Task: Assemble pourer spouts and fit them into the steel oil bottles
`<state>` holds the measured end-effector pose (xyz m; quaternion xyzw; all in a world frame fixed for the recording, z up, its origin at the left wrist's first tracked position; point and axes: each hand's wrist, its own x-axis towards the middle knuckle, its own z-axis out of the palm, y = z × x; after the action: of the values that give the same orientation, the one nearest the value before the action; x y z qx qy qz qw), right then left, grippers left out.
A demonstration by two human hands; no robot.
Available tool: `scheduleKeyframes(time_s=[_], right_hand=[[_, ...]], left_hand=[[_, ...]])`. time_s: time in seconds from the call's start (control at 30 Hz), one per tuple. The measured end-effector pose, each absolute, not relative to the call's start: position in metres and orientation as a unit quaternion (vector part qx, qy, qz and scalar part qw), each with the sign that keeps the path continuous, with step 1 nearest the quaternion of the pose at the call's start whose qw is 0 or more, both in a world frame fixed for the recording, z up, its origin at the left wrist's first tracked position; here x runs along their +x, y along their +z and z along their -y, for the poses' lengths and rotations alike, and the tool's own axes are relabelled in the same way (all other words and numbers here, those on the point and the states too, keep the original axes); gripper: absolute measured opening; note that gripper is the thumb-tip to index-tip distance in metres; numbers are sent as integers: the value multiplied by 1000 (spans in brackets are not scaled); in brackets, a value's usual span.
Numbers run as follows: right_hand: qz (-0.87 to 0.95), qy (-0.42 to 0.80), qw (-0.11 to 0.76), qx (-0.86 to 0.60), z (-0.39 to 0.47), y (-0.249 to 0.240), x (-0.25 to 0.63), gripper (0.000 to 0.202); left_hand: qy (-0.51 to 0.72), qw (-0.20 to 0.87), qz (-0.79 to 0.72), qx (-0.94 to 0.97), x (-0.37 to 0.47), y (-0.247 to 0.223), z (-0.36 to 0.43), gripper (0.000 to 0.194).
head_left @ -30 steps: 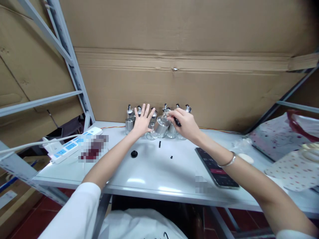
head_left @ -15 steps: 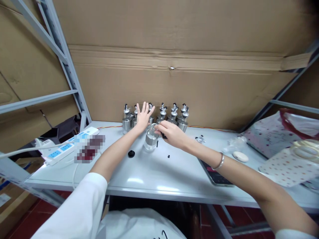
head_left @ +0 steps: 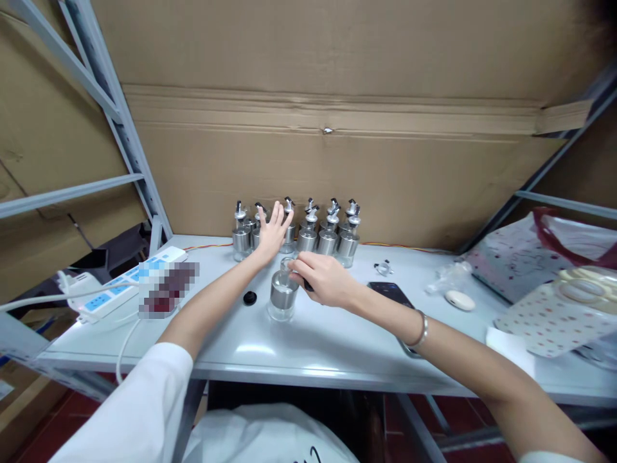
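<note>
My right hand (head_left: 322, 278) is closed at the neck of a glass bottle (head_left: 283, 294) with a metal sleeve, which stands on the table near the middle. A small black piece (head_left: 307, 285) shows under its curled fingers; what it is I cannot make out. My left hand (head_left: 272, 233) is open with its fingers spread, in front of the row of bottles and touching none that I can make out. Those metal-sleeved bottles (head_left: 328, 240) carry pourer tops and stand along the back. A round black cap (head_left: 249, 298) lies left of the single bottle.
A white power strip (head_left: 130, 283) with cables lies at the left. At the right are a phone (head_left: 393, 294), a small clear part (head_left: 384, 267), a white oval object (head_left: 459, 300) and patterned bags (head_left: 554, 315). Cardboard (head_left: 328, 173) rises behind the bottles.
The single bottle has come towards me, with my right hand at its neck. Two small black pieces near it are out of sight now. My left hand stays spread and has shifted slightly.
</note>
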<state>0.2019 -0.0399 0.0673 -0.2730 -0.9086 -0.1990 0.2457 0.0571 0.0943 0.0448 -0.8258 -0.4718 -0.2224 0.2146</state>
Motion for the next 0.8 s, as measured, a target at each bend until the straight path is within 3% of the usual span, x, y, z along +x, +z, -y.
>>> scheduleKeyframes(time_s=[0.23, 0.43, 0.6, 0.8], right_hand=[[899, -181, 236, -320, 58, 77, 204, 19], [905, -153, 228, -326, 52, 83, 213, 20], [909, -127, 247, -311, 46, 78, 218, 25], [895, -90, 317, -302, 37, 70, 218, 22]], left_hand=[[-330, 189, 470, -796, 40, 57, -49, 59], [-384, 87, 533, -749, -18, 23, -37, 42], [-322, 6, 572, -754, -58, -3, -46, 29], [-224, -45, 562, -795, -49, -21, -53, 29]])
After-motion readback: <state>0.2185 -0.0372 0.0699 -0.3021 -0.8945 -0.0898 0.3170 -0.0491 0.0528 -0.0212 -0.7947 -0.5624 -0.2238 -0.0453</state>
